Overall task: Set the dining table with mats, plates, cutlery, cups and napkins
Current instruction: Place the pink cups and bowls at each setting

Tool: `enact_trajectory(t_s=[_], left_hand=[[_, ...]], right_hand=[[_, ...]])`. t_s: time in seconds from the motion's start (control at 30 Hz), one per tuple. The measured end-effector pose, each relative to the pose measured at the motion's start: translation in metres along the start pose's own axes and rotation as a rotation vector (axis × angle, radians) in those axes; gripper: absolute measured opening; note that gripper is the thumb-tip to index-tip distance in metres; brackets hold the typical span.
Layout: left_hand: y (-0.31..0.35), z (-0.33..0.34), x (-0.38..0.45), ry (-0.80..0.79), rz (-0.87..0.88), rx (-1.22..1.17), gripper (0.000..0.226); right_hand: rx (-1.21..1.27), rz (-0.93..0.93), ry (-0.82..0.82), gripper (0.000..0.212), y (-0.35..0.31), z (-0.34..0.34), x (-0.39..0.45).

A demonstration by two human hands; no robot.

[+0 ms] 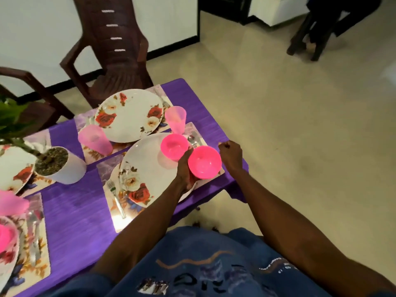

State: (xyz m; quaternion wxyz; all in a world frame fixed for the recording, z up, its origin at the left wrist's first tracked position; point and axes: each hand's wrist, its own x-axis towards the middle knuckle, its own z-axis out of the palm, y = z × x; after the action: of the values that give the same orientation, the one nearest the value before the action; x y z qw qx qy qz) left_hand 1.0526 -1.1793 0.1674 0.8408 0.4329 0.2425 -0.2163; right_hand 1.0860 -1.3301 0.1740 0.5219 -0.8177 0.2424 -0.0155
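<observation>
The table wears a purple cloth and looks close to ready. I count four mats, and each one has a flowered plate on it. The near plate sits right in front of the person. The far plate is by the brown chair. Two more plates peek in at the left edge.

A fork and a knife lie left of the near plate, and a spoon lies right of it. More cutlery shows at the other places, but it is too blurry to count.

The left hand holds two bright pink cups, the one on the left and the one on the right, above the near plate. The right hand is curled into a fist over the table corner and holds nothing.

Three pale pink cups are already set down: one left of the far plate, one right of it, and one at the left edge. Something bright pink also shows at the bottom left.

I see no napkins anywhere. I think the two held cups and the napkins are what is left. A plant pot stands in the middle.
</observation>
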Motion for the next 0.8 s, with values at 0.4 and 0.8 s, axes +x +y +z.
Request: enact_trajectory(t_s=[0.4, 0.8], left_hand=[[-0.009, 0.078, 0.049, -0.097, -0.017, 0.070, 0.043], [-0.024, 0.175, 0.141, -0.152, -0.072, 0.092, 0.049]], right_hand=[[0.287, 0.205, 0.220, 0.042, 0.024, -0.055, 0.008], [0.150, 0.147, 0.206, 0.023, 0.034, -0.115, 0.123]])
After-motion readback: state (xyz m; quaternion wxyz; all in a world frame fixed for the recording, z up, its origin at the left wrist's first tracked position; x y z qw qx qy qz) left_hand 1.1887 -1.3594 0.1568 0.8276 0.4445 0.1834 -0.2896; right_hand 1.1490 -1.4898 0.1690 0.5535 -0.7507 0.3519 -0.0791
